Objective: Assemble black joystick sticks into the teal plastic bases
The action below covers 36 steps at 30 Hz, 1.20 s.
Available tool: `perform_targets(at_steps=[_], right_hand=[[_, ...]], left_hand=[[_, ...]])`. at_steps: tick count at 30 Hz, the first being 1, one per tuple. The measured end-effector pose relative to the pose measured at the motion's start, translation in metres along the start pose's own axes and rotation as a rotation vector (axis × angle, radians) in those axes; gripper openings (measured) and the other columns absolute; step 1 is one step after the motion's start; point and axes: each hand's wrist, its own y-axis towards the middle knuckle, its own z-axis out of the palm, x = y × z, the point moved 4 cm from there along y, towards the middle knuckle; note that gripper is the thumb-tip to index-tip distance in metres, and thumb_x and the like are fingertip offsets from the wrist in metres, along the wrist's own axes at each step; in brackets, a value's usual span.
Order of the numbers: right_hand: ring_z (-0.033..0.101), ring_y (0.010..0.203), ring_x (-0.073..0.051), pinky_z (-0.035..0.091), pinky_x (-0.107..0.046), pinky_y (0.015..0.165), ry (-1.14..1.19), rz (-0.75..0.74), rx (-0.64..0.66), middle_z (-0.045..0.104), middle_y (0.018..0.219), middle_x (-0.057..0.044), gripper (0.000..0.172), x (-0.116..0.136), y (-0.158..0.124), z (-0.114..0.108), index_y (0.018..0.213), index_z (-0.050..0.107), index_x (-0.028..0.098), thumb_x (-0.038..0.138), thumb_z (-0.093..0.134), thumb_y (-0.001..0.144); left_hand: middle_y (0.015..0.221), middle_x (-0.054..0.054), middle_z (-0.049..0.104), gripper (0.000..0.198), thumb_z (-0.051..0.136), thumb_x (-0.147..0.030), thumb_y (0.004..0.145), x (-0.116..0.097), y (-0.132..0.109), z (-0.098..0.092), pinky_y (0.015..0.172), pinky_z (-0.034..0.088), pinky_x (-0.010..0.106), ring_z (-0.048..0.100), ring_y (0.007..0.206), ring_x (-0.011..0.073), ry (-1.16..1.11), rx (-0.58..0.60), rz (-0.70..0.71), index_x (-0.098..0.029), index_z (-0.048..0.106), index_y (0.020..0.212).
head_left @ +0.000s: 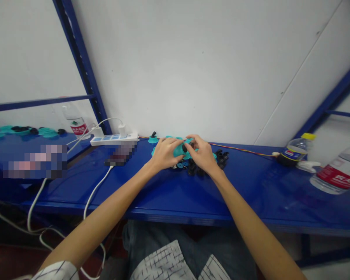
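My left hand (164,153) is closed round a teal cup-shaped plastic piece (178,151), held just above the table. From the other side my right hand (203,154) pinches a small black plastic fitting (188,147) against the end of that piece. Fingers partly hide where the two meet, so how far the fitting sits in it I cannot tell. Below and behind the hands lie more teal pieces. Several loose black fittings (222,158) are heaped by my right wrist. One teal piece with a black fitting on top (153,137) stands behind my left hand.
On the blue table (175,194) a power strip (113,139) and a phone (121,153) with white cables lie to the left. A water bottle (77,124) stands behind them. At right are a cola bottle (296,149) and a large water bottle (338,173). Thin wires (242,149) run along the wall.
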Motion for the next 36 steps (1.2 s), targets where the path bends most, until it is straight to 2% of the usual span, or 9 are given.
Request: perform_targets(at_steps=[6,10,16,20,24,27,31,33,36], right_hand=[[0.062,0.085,-0.021,0.048,-0.034,0.082,-0.053,-0.111,0.011,0.067,0.098,-0.009,0.026,0.006,-0.001,0.006,0.112,0.061,0.019,0.022,0.051,0.088],[0.062,0.09,-0.023,0.049,-0.035,0.083,-0.085,-0.138,0.025,0.066,0.1,-0.009,0.029,0.011,-0.003,0.005,0.114,0.06,0.02,0.017,0.049,0.087],[0.062,0.101,-0.025,0.047,-0.035,0.088,-0.206,-0.217,0.015,0.067,0.109,-0.012,0.029,0.019,-0.006,0.002,0.11,0.062,0.019,0.012,0.042,0.09],[0.065,0.085,-0.021,0.048,-0.032,0.08,-0.182,-0.162,-0.023,0.07,0.103,-0.009,0.027,0.018,-0.003,-0.003,0.111,0.063,0.019,0.015,0.053,0.086],[0.061,0.063,-0.014,0.046,-0.027,0.068,-0.149,-0.043,0.148,0.073,0.084,-0.003,0.013,0.014,-0.001,-0.005,0.093,0.07,0.018,0.023,0.067,0.081],[0.06,0.063,-0.013,0.041,-0.025,0.063,-0.15,-0.007,0.342,0.072,0.075,-0.002,0.014,0.015,-0.003,-0.005,0.079,0.071,0.018,0.032,0.071,0.08],[0.06,0.063,-0.013,0.036,-0.023,0.059,-0.212,0.019,0.58,0.071,0.07,-0.001,0.016,0.021,-0.011,0.003,0.079,0.074,0.018,0.034,0.073,0.078],[0.061,0.065,-0.014,0.033,-0.024,0.058,-0.318,0.023,0.627,0.072,0.072,-0.002,0.017,0.024,-0.014,0.007,0.081,0.075,0.019,0.036,0.074,0.078],[0.064,0.071,-0.019,0.03,-0.027,0.058,-0.534,0.013,0.616,0.074,0.075,-0.004,0.019,0.028,-0.016,0.01,0.08,0.076,0.021,0.039,0.071,0.079]], left_hand=[[0.115,0.011,0.072,0.042,0.073,-0.03,0.073,0.003,0.001,0.001,0.096,0.044,0.045,0.066,0.108,0.0294,0.008,0.018,-0.083,-0.019,0.067,0.113],[0.114,0.011,0.072,0.044,0.074,-0.032,0.073,0.005,0.002,0.001,0.095,0.045,0.043,0.066,0.106,0.0285,0.017,0.017,-0.075,-0.019,0.067,0.114],[0.091,0.009,0.076,0.04,0.067,-0.047,0.08,0.012,0.003,-0.003,0.086,0.049,0.038,0.07,0.088,0.0254,0.064,0.008,-0.115,-0.016,0.072,0.106],[0.102,0.011,0.076,0.047,0.065,-0.046,0.082,0.017,0.003,-0.011,0.091,0.047,0.039,0.07,0.093,0.0271,0.081,-0.033,-0.165,-0.014,0.069,0.116],[0.103,0.011,0.076,0.047,0.062,-0.048,0.084,0.025,0.004,-0.017,0.088,0.048,0.036,0.07,0.096,0.0279,0.114,-0.028,-0.265,-0.015,0.07,0.117],[0.101,0.011,0.076,0.047,0.06,-0.051,0.085,0.031,0.004,-0.019,0.085,0.049,0.034,0.071,0.093,0.0282,0.122,-0.01,-0.327,-0.016,0.071,0.115],[0.098,0.01,0.077,0.046,0.06,-0.052,0.085,0.035,0.004,-0.021,0.084,0.049,0.033,0.071,0.091,0.0272,0.084,-0.006,-0.388,-0.018,0.073,0.112],[0.099,0.01,0.077,0.043,0.059,-0.05,0.085,0.035,0.003,-0.022,0.084,0.048,0.033,0.07,0.089,0.0261,0.044,-0.017,-0.404,-0.018,0.074,0.11],[0.097,0.009,0.077,0.04,0.06,-0.049,0.084,0.036,0.004,-0.023,0.084,0.048,0.034,0.07,0.087,0.0259,-0.038,-0.039,-0.416,-0.018,0.076,0.104]])
